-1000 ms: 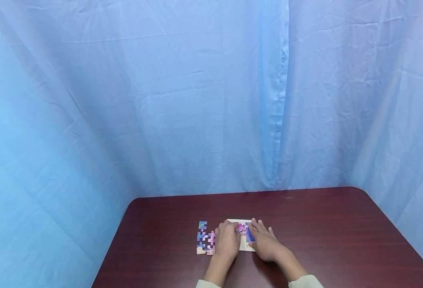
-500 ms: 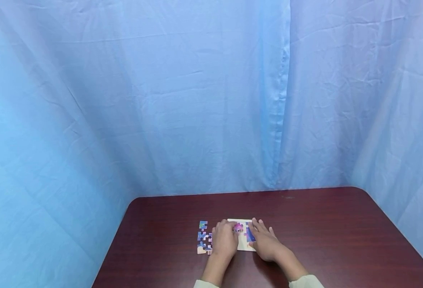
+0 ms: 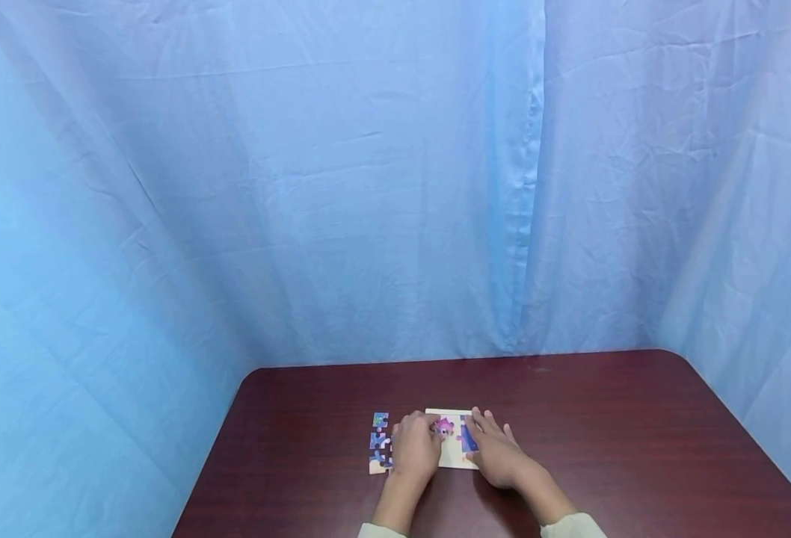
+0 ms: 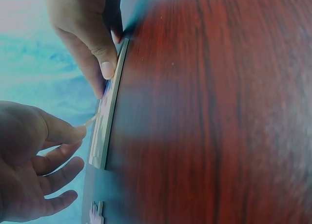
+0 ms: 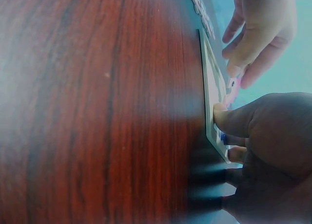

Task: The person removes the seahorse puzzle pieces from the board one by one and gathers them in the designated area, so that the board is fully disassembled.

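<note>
My left hand (image 3: 416, 450) pinches a pink puzzle piece (image 3: 444, 427) with a printed eye between thumb and index finger. In the left wrist view this piece (image 4: 90, 121) is tilted, one edge close to the board. Beneath it lies a flat puzzle board (image 3: 449, 457) with a pale frame and a bare cream area. My right hand (image 3: 499, 456) rests on the board's right side with its fingers extended, its thumb on the near part. A blue puzzle piece (image 3: 467, 439) sits in the board, partly covered by the right hand.
Several loose, blue and pink puzzle pieces (image 3: 378, 442) lie left of the board, some hidden behind the left hand. The dark red-brown table (image 3: 604, 418) has rounded far corners. Blue curtains (image 3: 382, 187) hang behind and on both sides.
My left hand has moved slightly left with the pink puzzle piece, away from the blue piece, whose left tab now shows. It covers more of the loose pieces. My right hand has stayed put.
</note>
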Motion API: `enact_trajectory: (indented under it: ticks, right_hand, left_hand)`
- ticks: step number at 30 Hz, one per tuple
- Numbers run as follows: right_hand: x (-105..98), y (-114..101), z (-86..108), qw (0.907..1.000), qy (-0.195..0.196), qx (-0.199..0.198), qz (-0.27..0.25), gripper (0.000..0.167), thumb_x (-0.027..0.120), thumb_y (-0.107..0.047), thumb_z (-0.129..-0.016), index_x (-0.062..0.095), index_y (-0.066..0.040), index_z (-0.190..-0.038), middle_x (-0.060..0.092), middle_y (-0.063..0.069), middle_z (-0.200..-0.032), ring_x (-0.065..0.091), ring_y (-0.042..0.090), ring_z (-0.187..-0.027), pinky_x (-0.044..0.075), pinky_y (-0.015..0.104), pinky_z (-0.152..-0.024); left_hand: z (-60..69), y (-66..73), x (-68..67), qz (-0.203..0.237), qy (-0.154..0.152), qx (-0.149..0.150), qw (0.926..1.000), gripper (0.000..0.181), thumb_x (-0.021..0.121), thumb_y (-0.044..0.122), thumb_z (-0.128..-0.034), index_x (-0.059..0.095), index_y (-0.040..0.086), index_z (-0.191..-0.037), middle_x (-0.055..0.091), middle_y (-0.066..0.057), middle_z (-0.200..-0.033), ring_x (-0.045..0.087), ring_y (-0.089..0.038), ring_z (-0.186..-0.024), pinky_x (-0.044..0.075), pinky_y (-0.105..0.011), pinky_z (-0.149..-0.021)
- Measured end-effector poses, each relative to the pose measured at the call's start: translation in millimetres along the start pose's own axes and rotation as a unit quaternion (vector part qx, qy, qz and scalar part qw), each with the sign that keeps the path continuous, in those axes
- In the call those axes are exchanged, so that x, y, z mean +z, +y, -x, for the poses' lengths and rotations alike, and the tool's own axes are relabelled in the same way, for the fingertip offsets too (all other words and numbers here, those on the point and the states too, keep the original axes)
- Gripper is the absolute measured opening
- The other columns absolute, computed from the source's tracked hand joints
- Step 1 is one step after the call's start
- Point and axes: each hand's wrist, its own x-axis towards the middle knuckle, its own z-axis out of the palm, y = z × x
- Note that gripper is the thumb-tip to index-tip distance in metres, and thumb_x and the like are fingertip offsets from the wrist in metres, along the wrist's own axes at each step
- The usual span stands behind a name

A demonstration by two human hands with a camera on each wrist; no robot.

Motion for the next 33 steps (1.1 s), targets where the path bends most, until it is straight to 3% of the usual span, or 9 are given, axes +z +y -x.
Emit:
enact_trajectory:
  ticks: [14, 22, 33]
  right_hand:
    - [2, 1, 0.4, 0.9999, 0.011, -0.008, 0.008, 0.065, 0.064, -0.015, -0.103, 0.038, 0.007, -0.159, 0.025, 0.029, -0.172, 0.019, 0.05, -0.161, 0.013, 0.073, -0.126]
    - [3, 2, 1.1, 0.9998, 0.016, -0.012, 0.006, 0.065, 0.065, -0.015, -0.103, 0.039, 0.007, -0.158, 0.025, 0.03, -0.171, 0.019, 0.051, -0.161, 0.012, 0.074, -0.126]
    - [3, 2, 1.9, 0.9999, 0.01, -0.011, 0.002, 0.065, 0.063, -0.015, -0.104, 0.037, 0.006, -0.16, 0.023, 0.028, -0.173, 0.017, 0.05, -0.162, 0.011, 0.073, -0.127]
  left_hand:
    - [-1.2, -4.4, -2.6, 0.001, 0.011, -0.011, 0.9999, 0.023, 0.084, 0.006, -0.0823, 0.082, 0.012, -0.104, 0.077, -0.001, -0.09, 0.072, -0.024, -0.09, 0.051, -0.043, -0.081]
    - [-2.9, -14.0, -5.0, 0.019, 0.036, -0.003, 0.9992, 0.027, 0.081, -0.002, -0.0789, 0.081, 0.011, -0.103, 0.074, 0.001, -0.082, 0.071, -0.023, -0.083, 0.051, -0.044, -0.077]
    - [-4.5, -24.4, -12.9, 0.026, 0.035, -0.015, 0.9989, 0.025, 0.081, -0.003, -0.0809, 0.081, 0.012, -0.101, 0.075, 0.002, -0.084, 0.072, -0.022, -0.085, 0.055, -0.051, -0.084]
